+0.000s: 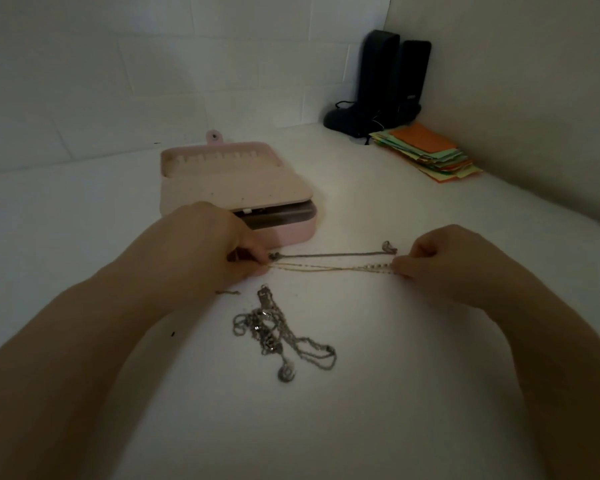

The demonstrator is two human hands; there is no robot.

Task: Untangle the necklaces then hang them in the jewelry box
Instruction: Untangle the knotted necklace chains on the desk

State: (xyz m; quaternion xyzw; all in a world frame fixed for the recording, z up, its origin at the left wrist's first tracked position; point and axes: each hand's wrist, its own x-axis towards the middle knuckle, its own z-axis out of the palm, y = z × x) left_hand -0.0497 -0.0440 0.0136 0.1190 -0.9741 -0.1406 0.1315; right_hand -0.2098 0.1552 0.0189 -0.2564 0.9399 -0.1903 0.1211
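A thin gold necklace [329, 268] with small pearls near its right end is stretched taut between my hands. My left hand [222, 244] pinches its left end and my right hand [444, 258] pinches its right end. Just behind it a grey chain [329, 253] lies straight on the table, with a small pendant at its right end. A tangled heap of silver necklaces [274, 330] lies on the table in front of my hands, a round pendant at its near end. The pink jewelry box [284, 233] stands open behind my left hand, its lid laid back with a row of hooks.
Two black speakers [388, 81] stand in the far right corner against the wall. A stack of coloured paper sheets [426, 150] lies in front of them. A short loose chain piece [227, 292] lies by my left wrist. The white table [326, 427] spreads around everything.
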